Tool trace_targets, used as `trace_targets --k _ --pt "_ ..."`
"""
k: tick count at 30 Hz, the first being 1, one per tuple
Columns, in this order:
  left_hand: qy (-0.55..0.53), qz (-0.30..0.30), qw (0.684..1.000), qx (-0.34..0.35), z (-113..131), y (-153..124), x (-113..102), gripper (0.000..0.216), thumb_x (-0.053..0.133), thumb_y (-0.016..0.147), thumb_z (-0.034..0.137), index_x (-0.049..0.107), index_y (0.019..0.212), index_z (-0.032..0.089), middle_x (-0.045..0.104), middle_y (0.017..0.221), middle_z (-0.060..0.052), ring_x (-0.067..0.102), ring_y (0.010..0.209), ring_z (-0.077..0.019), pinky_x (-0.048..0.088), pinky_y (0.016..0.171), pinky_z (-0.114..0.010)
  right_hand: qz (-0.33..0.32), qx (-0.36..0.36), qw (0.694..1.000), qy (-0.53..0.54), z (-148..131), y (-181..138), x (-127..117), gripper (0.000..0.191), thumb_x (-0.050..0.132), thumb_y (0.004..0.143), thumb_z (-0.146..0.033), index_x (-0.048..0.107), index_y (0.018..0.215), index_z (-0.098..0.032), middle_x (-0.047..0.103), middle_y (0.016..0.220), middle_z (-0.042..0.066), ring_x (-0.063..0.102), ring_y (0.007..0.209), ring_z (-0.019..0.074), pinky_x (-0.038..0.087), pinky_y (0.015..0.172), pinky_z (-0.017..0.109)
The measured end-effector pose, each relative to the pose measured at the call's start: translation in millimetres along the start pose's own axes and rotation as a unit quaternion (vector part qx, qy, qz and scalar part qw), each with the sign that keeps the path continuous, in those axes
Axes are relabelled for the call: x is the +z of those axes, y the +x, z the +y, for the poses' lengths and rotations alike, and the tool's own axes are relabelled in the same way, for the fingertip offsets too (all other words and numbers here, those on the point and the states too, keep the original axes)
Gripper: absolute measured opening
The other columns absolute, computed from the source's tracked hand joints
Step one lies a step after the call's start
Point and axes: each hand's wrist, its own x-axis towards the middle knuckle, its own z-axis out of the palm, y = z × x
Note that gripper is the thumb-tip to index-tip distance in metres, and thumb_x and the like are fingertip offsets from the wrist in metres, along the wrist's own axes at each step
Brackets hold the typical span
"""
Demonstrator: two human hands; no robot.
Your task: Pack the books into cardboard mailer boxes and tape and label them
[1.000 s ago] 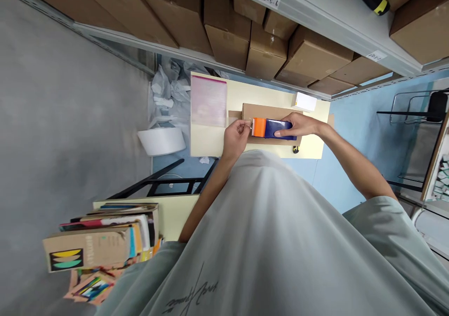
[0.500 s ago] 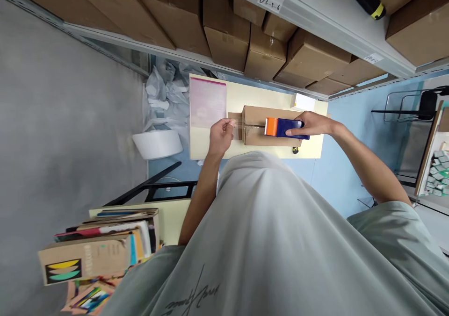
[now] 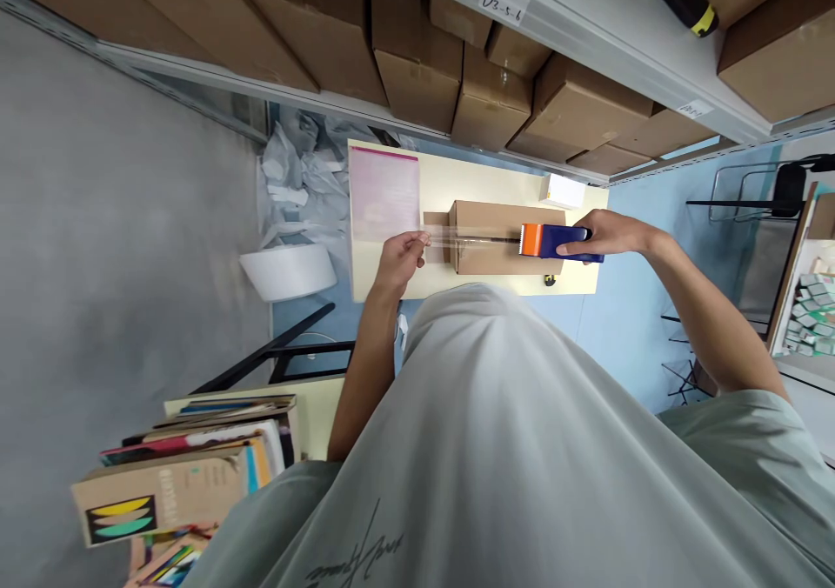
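Observation:
A brown cardboard box (image 3: 496,218) lies on a pale yellow table (image 3: 457,179). My right hand (image 3: 610,233) grips a blue and orange tape dispenser (image 3: 554,241) over the box's right end. A strip of clear tape (image 3: 466,238) stretches from the dispenser leftward along the box top. My left hand (image 3: 399,262) pinches the free end of that tape just past the box's left edge.
A pink-edged plastic bag (image 3: 384,192) lies on the table's left part and a small white box (image 3: 564,190) at its far edge. Shelves of cardboard boxes (image 3: 417,57) stand behind. A white bin (image 3: 287,270), crumpled plastic and a stack of books (image 3: 189,475) are at the left.
My right hand has drawn the dispenser to the right along the box, lengthening the tape. My left hand has shifted left, off the box, holding the tape end.

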Motion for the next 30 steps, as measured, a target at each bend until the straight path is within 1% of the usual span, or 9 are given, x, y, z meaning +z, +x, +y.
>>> trace_targets --k 9,13,16,20,22,24,26,27,30 --pt "0.036 -0.004 0.999 -0.029 -19.8 21.4 22.1 0.024 0.082 0.079 0.039 0.080 0.088 0.017 0.077 0.084 -0.005 0.047 0.057 -0.0094 0.042 0.056 -0.025 0.018 0.029 0.999 -0.037 10.1 25.7 13.0 0.067 0.081 0.081 -0.088 0.076 0.077 -0.022 0.074 0.070 0.004 0.069 0.068 0.0212 0.050 0.068 0.033" --pt "0.022 0.012 0.999 -0.030 -27.7 20.4 42.2 0.025 0.083 0.079 0.037 0.084 0.092 0.017 0.081 0.088 -0.006 0.057 0.062 -0.0125 0.048 0.062 -0.027 0.021 0.027 0.998 -0.058 13.2 40.5 14.9 0.068 0.081 0.080 -0.089 0.075 0.078 -0.021 0.075 0.073 0.004 0.069 0.070 0.0207 0.048 0.068 0.032" --pt "0.044 0.042 0.998 -0.030 -36.4 18.5 50.8 0.042 0.089 0.078 0.041 0.085 0.112 0.017 0.083 0.093 -0.007 0.070 0.078 -0.0184 0.056 0.074 -0.030 0.032 0.019 0.996 -0.082 17.6 46.8 14.2 0.070 0.080 0.080 -0.090 0.076 0.080 -0.021 0.074 0.071 0.004 0.067 0.069 0.0204 0.046 0.067 0.032" --pt "0.145 0.090 0.984 -0.044 -45.3 14.0 47.4 0.073 0.101 0.071 0.046 0.080 0.135 0.017 0.083 0.100 -0.008 0.078 0.095 -0.0248 0.061 0.090 -0.035 0.042 0.017 0.994 -0.101 24.1 49.7 13.2 0.068 0.080 0.081 -0.089 0.078 0.082 -0.022 0.071 0.069 0.003 0.065 0.067 0.0205 0.044 0.066 0.033" --pt "0.189 0.094 0.977 -0.010 -43.0 4.5 45.1 0.060 0.091 0.085 0.051 0.080 0.133 0.017 0.084 0.109 -0.012 0.079 0.099 -0.0270 0.062 0.098 -0.040 0.041 0.015 0.994 -0.097 26.2 49.4 13.2 0.067 0.080 0.082 -0.088 0.079 0.084 -0.022 0.071 0.070 0.003 0.065 0.068 0.0210 0.044 0.067 0.034" --pt "0.212 0.090 0.970 0.075 -34.3 -10.8 48.7 0.055 0.072 0.102 0.057 0.078 0.139 0.017 0.082 0.132 -0.019 0.080 0.114 -0.0313 0.061 0.109 -0.048 0.040 0.016 0.995 -0.095 27.9 49.3 13.3 0.067 0.080 0.083 -0.088 0.080 0.086 -0.021 0.071 0.070 0.004 0.065 0.070 0.0219 0.045 0.068 0.034" --pt "0.238 0.067 0.951 0.185 -21.4 -27.6 61.6 0.071 0.064 0.107 0.065 0.066 0.159 0.017 0.067 0.163 -0.024 0.067 0.148 -0.0385 0.051 0.126 -0.055 0.039 0.016 0.995 -0.095 30.0 50.3 13.8 0.067 0.080 0.083 -0.088 0.080 0.087 -0.021 0.070 0.070 0.004 0.066 0.071 0.0227 0.045 0.069 0.035" --pt "0.262 0.038 0.935 0.234 -14.5 -34.6 71.4 0.087 0.068 0.104 0.071 0.056 0.170 0.017 0.055 0.176 -0.025 0.050 0.166 -0.0419 0.041 0.136 -0.058 0.039 0.014 0.995 -0.095 31.3 51.3 14.1 0.067 0.081 0.083 -0.088 0.080 0.087 -0.021 0.069 0.069 0.004 0.066 0.071 0.0230 0.044 0.069 0.035" --pt "0.372 -0.109 0.874 0.294 0.8 -43.0 106.9 0.144 0.091 0.077 0.085 0.030 0.184 0.011 0.021 0.193 -0.028 0.008 0.182 -0.0511 0.013 0.146 -0.067 0.046 -0.009 0.994 -0.095 36.6 56.0 16.3 0.069 0.082 0.081 -0.090 0.080 0.086 -0.022 0.065 0.064 0.003 0.066 0.071 0.0237 0.044 0.070 0.035"
